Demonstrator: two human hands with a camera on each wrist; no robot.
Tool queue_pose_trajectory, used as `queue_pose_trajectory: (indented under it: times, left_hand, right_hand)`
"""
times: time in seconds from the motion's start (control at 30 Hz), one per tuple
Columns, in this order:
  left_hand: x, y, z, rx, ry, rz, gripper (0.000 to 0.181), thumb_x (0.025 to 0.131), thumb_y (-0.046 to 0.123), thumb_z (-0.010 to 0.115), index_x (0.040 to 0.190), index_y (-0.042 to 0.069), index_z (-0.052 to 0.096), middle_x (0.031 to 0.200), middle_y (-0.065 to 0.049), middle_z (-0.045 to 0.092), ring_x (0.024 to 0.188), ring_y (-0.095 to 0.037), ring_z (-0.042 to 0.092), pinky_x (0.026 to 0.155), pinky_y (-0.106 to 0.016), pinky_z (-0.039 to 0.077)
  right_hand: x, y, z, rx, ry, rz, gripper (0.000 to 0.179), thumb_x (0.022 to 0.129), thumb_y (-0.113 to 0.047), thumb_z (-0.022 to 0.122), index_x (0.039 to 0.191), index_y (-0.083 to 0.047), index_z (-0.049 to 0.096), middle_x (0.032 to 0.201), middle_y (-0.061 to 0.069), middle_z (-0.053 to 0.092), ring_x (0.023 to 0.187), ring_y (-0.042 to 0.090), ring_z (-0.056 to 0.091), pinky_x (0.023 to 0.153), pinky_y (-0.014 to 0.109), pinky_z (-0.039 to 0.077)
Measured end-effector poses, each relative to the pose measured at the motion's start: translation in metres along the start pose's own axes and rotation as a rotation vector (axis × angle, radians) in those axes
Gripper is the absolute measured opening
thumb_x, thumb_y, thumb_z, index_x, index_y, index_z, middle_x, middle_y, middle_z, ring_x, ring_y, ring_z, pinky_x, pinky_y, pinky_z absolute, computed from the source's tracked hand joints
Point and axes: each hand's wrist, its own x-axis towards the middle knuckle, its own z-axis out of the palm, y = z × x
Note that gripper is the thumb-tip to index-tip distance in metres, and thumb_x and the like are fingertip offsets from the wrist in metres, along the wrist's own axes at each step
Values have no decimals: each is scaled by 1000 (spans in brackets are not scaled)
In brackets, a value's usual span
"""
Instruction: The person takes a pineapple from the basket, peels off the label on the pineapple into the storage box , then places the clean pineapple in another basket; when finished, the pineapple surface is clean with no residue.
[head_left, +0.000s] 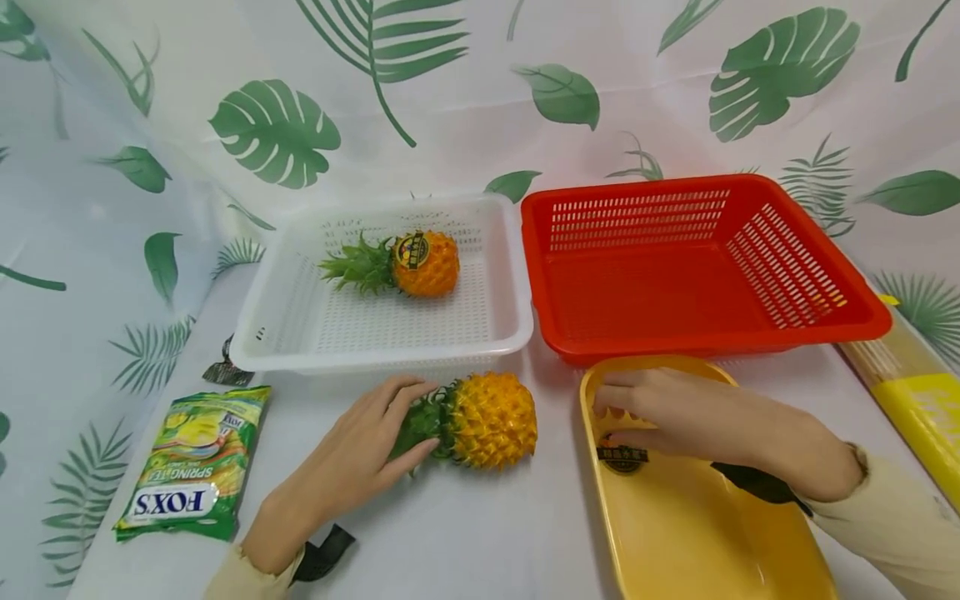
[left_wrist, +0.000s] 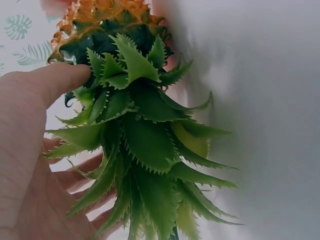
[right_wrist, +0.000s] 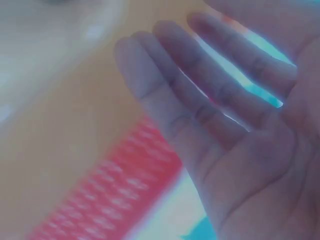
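A pineapple with orange skin and a green leafy crown lies on its side on the table. My left hand grips it by the crown, thumb near the base of the leaves and fingers round the far side, partly hidden. Over the yellow basin hovers my right hand, its fingers extended and slightly bent, holding nothing; the right wrist view shows its bare palm and fingers. A black-and-gold label shows in the basin just below those fingertips.
Behind stand a white basket holding another pineapple, and a red basket. A green FOX'S candy bag lies at left, near a dark label-like piece. A yellow and clear package lies at the right edge.
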Motion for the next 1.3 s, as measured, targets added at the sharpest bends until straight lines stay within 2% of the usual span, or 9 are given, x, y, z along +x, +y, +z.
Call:
queue_pose_trajectory:
  times: [0.17, 0.33, 0.47, 0.6, 0.83, 0.93, 1.07, 1.17, 1.3]
  left_hand:
    - [3, 1, 1, -37, 8, 4, 61, 99, 34, 75, 149, 6, 51, 139, -12, 53, 118, -29, 61, 98, -51, 53]
    - [3, 0, 2, -47, 32, 43, 63, 96, 30, 79, 147, 4, 51, 138, -13, 53, 117, -28, 60, 97, -49, 52]
    - [3, 1, 3, -8, 58, 97, 64, 94, 28, 82, 144, 2, 52, 136, -15, 54, 116, -29, 60, 96, -49, 52]
    - [3, 4, 3, 31, 74, 131, 65, 92, 28, 84, 142, 0, 53, 136, -16, 54, 116, -29, 60, 94, -48, 53]
    - [0, 6, 3, 39, 81, 139, 66, 90, 28, 85, 142, 0, 54, 135, -15, 54, 116, -27, 59, 92, -46, 53]
    - [-1, 6, 3, 33, 80, 135, 67, 90, 28, 85, 142, 0, 54, 136, -15, 54, 117, -27, 59, 93, -46, 53]
    - [-3, 6, 2, 26, 80, 133, 67, 90, 28, 85, 142, 0, 53, 136, -15, 54, 116, -27, 59, 93, -46, 53]
    - [-4, 5, 1, 23, 81, 129, 67, 90, 28, 85, 142, 0, 52, 135, -15, 54, 114, -27, 60, 92, -45, 54]
    - [-5, 5, 0, 32, 80, 121, 67, 90, 28, 85, 140, 0, 53, 135, -15, 54, 113, -27, 60, 92, -44, 54]
  right_hand:
    - [4, -22, -28, -110, 59, -20, 28, 88, -25, 87, 111, -24, 71, 103, -13, 63, 90, 8, 58, 77, 26, 59]
    - [21, -39, -37, -95, 64, -60, 36, 90, -24, 86, 122, -20, 69, 115, -7, 64, 100, 10, 60, 84, 28, 61]
    - [37, -43, -35, -42, 60, -104, 47, 92, -25, 84, 133, -16, 64, 133, -1, 62, 113, 15, 60, 89, 31, 60]
    - [48, -42, -28, -12, 49, -140, 54, 92, -29, 83, 138, -12, 59, 138, 2, 58, 117, 17, 59, 94, 34, 59]
    - [64, -44, -11, -28, -46, -145, 86, 87, -36, 88, 153, -3, 45, 155, 11, 45, 137, 24, 47, 107, 38, 52]
    - [70, -44, -4, -13, -56, -160, 90, 86, -36, 89, 155, -3, 42, 156, 13, 43, 138, 25, 47, 107, 39, 52]
    - [79, -43, 2, 13, -86, -156, 92, 86, -36, 89, 156, -2, 40, 154, 13, 44, 131, 24, 53, 106, 40, 52]
    - [85, -41, 3, 50, -118, -128, 95, 85, -33, 90, 158, -3, 37, 155, 11, 43, 130, 22, 54, 109, 41, 51]
    - [90, -39, 3, 58, -130, -150, 99, 83, -32, 92, 159, -5, 35, 156, 11, 42, 130, 21, 53, 110, 41, 50]
